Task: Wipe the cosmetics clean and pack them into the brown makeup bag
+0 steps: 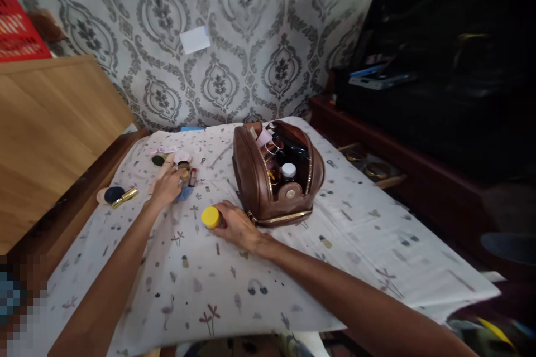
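Note:
My right hand is closed around a small jar with a yellow lid, at the front left of a brown toiletry bag. The bag stands unzipped, and inside it show a white-capped bottle and other items. Farther left, my left hand reaches into a cluster of small cosmetics; its fingers are at a small dark-capped bottle, and I cannot make out whether they grip it. Close to that hand lie a small reddish tube and a blue crumpled piece.
A gold tube and a dark blue round item lie at the table's left edge. A patterned white cloth covers the table. A wooden cabinet stands left; on the right is a dark red shelf beside a large black screen.

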Demonstrator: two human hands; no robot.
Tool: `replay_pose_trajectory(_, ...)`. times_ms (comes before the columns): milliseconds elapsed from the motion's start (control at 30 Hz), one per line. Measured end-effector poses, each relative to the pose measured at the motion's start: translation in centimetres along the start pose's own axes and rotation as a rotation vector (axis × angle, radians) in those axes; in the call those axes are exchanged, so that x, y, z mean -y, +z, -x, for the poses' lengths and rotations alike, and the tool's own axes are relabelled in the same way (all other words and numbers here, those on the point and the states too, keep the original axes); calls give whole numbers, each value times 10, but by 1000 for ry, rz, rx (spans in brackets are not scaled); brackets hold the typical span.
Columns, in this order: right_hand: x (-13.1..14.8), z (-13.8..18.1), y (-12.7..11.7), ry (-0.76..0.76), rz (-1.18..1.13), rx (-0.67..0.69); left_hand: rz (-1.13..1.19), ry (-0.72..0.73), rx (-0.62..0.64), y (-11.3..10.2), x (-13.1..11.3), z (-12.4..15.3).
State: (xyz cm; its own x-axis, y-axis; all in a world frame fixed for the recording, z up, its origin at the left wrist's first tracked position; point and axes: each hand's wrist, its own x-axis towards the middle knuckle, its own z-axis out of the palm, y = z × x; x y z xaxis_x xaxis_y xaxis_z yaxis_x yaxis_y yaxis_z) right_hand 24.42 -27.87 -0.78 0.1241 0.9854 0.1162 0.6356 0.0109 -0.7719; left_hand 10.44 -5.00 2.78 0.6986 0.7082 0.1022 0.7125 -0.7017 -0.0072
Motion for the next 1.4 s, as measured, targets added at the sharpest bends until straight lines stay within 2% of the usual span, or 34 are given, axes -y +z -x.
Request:
replay_pose_trajectory(300,-11,-2,5,-77,-56,-39,35,-55,-58,9,-3,-9)
replay_pose_trajectory(533,-19,-2,9,-130,-151,-209,220,-89,-266,-5,-5,14)
replay_pose_trajectory(667,-15,-9,11,-133,-281,-328,520,60,-289,-15,-24,44)
replay_pose_trajectory(767,-8,-15,10,-104,-491,-334,813,213,-288,-18,-49,67)
replay_pose_trajectory(900,-2,-17,7,-80,-791,-232,831,334,-310,-16,-75,86)
replay_pose_trajectory(1000,-1,-14,5,-24,-965,-234,828,392,-342,-12,-78,92)
replay_pose_trajectory(1067,0,-11,5,14,-1031,-252,872,371,-380,-10,-75,94)
replay_pose_trajectory(1200,5,-9,5,16,-985,-288,979,230,-571,-10,-74,99)
replay_pose_trajectory(1267,6,-8,6,-27,-901,-276,979,268,-617,-11,-78,103)
replay_pose_trajectory(1400,7,-3,8,-185,-636,-269,915,400,-515,-10,-87,109)
